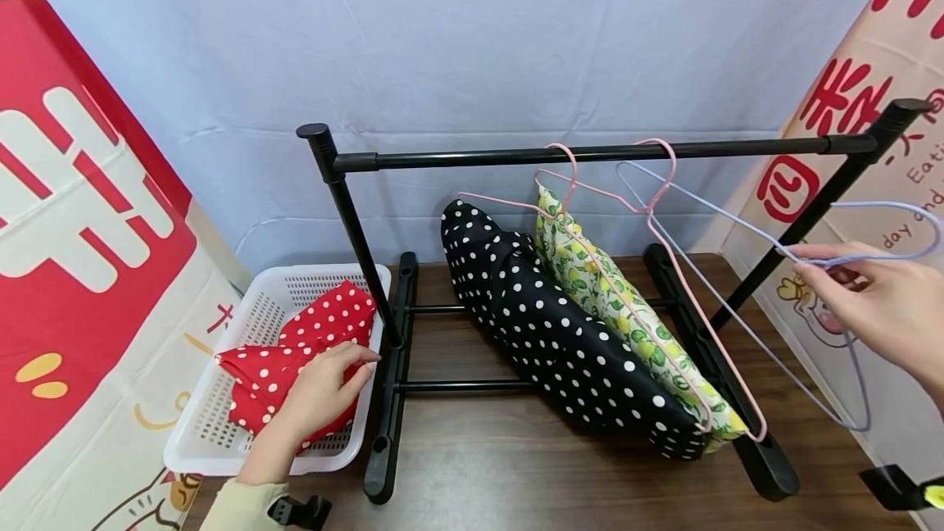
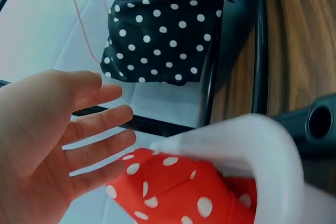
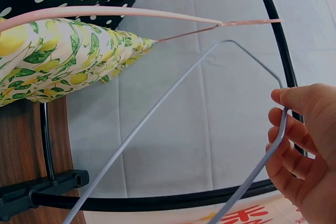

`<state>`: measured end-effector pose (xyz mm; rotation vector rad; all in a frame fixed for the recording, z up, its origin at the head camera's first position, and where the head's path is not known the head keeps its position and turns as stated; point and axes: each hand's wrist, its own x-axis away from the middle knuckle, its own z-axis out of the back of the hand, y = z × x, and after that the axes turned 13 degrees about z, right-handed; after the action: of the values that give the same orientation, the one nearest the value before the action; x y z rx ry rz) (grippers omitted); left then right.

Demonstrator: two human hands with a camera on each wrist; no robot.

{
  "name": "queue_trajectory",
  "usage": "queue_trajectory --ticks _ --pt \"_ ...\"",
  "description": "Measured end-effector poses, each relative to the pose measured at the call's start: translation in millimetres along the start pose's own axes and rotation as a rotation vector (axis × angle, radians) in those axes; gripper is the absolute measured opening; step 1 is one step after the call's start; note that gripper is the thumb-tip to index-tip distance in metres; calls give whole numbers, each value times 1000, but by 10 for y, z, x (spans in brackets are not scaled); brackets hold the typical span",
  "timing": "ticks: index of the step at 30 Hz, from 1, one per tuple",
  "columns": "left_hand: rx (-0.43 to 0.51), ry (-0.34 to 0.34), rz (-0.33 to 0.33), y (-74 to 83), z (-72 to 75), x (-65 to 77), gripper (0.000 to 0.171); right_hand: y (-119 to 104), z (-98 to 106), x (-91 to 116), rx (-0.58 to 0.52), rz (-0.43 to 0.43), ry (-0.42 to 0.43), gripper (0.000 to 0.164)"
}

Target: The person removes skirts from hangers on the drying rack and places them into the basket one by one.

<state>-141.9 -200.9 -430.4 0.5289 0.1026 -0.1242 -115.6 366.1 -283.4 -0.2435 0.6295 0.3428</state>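
Note:
My right hand (image 1: 878, 293) pinches a lavender wire hanger (image 1: 878, 204) near the neck below its hook, with thumb and fingers on the wire in the right wrist view. The hanger is bare and held at the right of the rack. My left hand (image 1: 320, 392) is over a red cloth with white dots (image 1: 332, 314), bunched in a white basket (image 1: 221, 463); its fingers are loosely extended in the left wrist view. A black dotted cloth (image 1: 531, 318) and a lemon-print cloth (image 1: 590, 285) hang side by side on pink hangers (image 1: 667, 162).
A black rack holds the pink hangers on its top rail (image 1: 457, 157). Its left foot (image 1: 383, 453) stands beside the basket on the brown wooden table (image 1: 472, 465). A pale curtain (image 1: 472, 47) hangs behind, and printed cloths stand at both sides.

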Motion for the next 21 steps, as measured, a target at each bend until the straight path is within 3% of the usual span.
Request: queue_trajectory --ticks 4,10,21 --pt "39 1 16 36 -67 -19 19 -16 -9 -65 25 -18 -92 26" --pt "101 -12 71 95 -138 -34 19 -39 -86 -183 50 88 -67 20" --pt "198 -11 50 210 -246 -69 17 -72 -197 -402 69 81 -108 24"
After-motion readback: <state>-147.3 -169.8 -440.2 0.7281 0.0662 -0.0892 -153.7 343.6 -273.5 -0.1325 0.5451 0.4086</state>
